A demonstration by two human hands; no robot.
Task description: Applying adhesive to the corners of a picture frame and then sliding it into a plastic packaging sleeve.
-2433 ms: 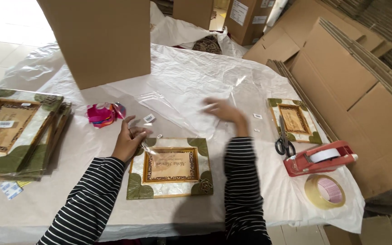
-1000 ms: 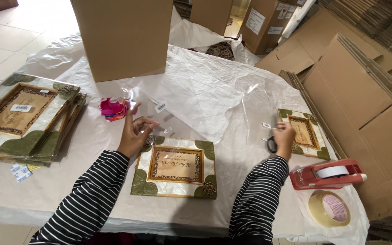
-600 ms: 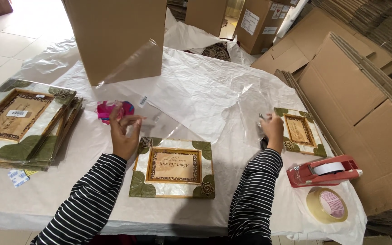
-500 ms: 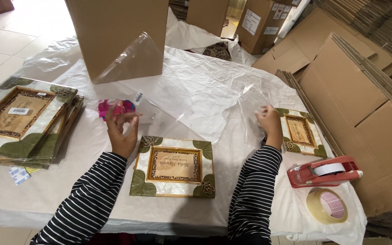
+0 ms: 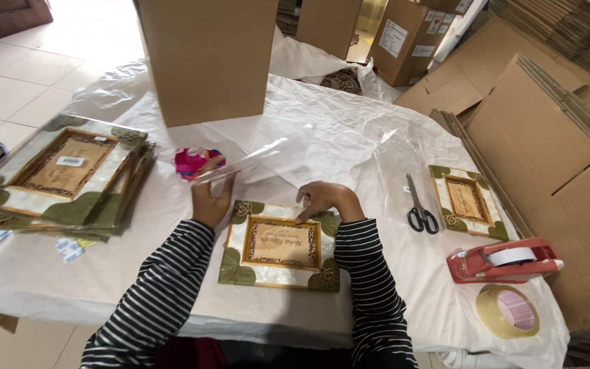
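- The right hand [image 5: 326, 199], which half a second ago was out by the small frame [image 5: 470, 200] on the right, is now back at the near frame [image 5: 278, 244], its fingers curled together and pressing on the frame's top edge.
- The left hand [image 5: 211, 199] has stayed at the frame's top-left corner; its fingers pinch one end of a clear sleeve [image 5: 254, 160], which now stretches flat and low above the bench [image 5: 104, 273] instead of billowing up against the box [image 5: 206, 58].
- Judging from this, the sleeve is spread out and lined up with the frame's top.
- The near frame lies flat at the bench's front edge, between the two striped sleeves.
- A frame stack [image 5: 63, 178] at left carries a small white rectangular label on top.
- The tall brown box stands at the back; another box [image 5: 408, 37] behind it bears white labels.
- Scissors [image 5: 418, 205], a red tape dispenser [image 5: 500, 260] and a tape roll [image 5: 507, 311] lie to the right.
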